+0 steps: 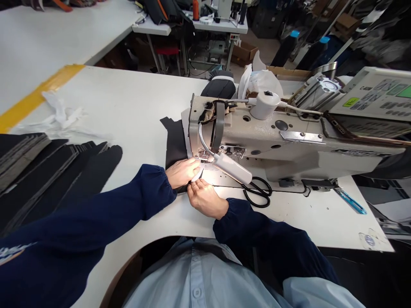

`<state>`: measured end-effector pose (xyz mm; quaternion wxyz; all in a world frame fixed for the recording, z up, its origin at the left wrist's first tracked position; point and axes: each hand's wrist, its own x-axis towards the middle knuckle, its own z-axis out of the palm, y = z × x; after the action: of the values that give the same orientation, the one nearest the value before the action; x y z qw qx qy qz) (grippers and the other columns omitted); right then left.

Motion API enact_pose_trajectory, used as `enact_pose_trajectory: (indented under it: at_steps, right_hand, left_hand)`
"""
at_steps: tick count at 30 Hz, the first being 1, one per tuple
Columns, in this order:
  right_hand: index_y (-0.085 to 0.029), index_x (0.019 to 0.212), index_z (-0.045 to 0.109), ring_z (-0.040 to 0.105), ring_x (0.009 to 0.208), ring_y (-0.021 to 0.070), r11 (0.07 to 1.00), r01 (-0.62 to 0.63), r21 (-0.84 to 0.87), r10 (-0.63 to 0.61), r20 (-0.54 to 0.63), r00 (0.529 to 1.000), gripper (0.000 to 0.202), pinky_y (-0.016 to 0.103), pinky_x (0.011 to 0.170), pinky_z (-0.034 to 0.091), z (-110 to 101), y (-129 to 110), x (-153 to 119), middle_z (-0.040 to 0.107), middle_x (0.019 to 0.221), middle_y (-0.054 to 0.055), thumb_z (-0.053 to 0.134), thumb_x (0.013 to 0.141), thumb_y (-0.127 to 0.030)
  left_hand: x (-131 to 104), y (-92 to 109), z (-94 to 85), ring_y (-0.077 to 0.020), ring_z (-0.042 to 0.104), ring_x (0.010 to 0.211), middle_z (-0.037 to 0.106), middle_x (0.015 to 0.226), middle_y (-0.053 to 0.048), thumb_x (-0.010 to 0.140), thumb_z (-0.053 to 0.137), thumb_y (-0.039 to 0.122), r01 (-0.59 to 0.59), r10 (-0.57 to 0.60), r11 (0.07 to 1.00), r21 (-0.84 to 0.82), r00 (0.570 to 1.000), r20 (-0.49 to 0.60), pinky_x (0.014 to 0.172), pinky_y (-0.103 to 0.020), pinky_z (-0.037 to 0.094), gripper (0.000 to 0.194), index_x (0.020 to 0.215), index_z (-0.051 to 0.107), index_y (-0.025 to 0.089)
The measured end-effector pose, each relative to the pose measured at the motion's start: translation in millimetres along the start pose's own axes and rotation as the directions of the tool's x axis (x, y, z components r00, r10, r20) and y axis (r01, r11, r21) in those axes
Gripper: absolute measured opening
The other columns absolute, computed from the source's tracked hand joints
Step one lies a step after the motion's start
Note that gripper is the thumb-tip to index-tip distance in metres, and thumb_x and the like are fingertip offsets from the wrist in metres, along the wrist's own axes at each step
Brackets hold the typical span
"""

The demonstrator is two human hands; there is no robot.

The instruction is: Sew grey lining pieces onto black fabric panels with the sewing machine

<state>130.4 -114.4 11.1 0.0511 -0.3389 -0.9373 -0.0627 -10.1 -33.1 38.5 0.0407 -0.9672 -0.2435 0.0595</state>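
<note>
A dark fabric piece (175,143) lies on the sewing table, partly under the head of a sewing machine (257,128). My left hand (182,173) rests over this fabric with its fingers bent together on a white strip (198,173) near the needle area. Just below it, my right hand (207,199) pinches the near end of the white strip and the dark fabric edge. The fingers hide exactly how the two layers meet. A lit lamp (233,168) hangs close to both hands and covers part of the stitching area.
Black-handled scissors (258,192) lie right of my right hand. Farther right is a blue utility knife (351,201). Stacked dark fabric pieces (80,171) cover the table's left side, with white scraps (62,113) behind. A control panel (379,98) stands at the right.
</note>
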Motion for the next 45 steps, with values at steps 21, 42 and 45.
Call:
enact_pose_trajectory:
  at_steps: [21, 42, 45]
  right_hand:
    - [0.002, 0.109, 0.064, 0.064, 0.109, 0.0320, 1.000, -0.019, 0.010, 0.020, -0.121, 0.992, 0.031, 0.044, 0.087, 0.054, 27.4, 0.2, -1.3, 0.065, 0.114, 0.029, 0.040, 0.092, -0.007]
    - [0.005, 0.120, 0.058, 0.053, 0.125, 0.0326, 0.967, -0.194, 0.165, 0.219, -0.150, 0.964, 0.039, 0.050, 0.108, 0.040, 37.6, 13.2, 10.4, 0.058, 0.125, 0.030, 0.040, 0.096, -0.020]
    - [0.007, 0.121, 0.057, 0.050, 0.127, 0.0349, 0.962, -0.193, 0.192, 0.221, -0.137, 0.966, 0.040, 0.053, 0.108, 0.039, 38.5, 12.1, 9.2, 0.057, 0.126, 0.032, 0.042, 0.096, -0.020]
  left_hand:
    - [7.5, -16.7, 33.0, -0.0177, 0.054, 0.088, 0.062, 0.085, -0.004, 0.086, 0.056, 0.015, -0.083, 0.072, 0.995, -0.051, 0.980, -0.188, 0.083, -0.027, 0.044, 0.012, 0.094, 0.064, 0.015]
    - [15.1, -33.0, 48.1, -0.0164, 0.061, 0.087, 0.068, 0.084, -0.005, 0.092, 0.048, 0.013, -0.099, 0.079, 0.993, -0.057, 0.957, -0.280, 0.084, -0.025, 0.048, 0.018, 0.089, 0.066, 0.013]
    - [13.1, -31.3, 49.1, -0.0169, 0.062, 0.094, 0.070, 0.093, -0.006, 0.090, 0.049, 0.013, -0.124, 0.095, 0.988, -0.088, 0.955, -0.281, 0.087, -0.026, 0.048, 0.017, 0.092, 0.067, 0.013]
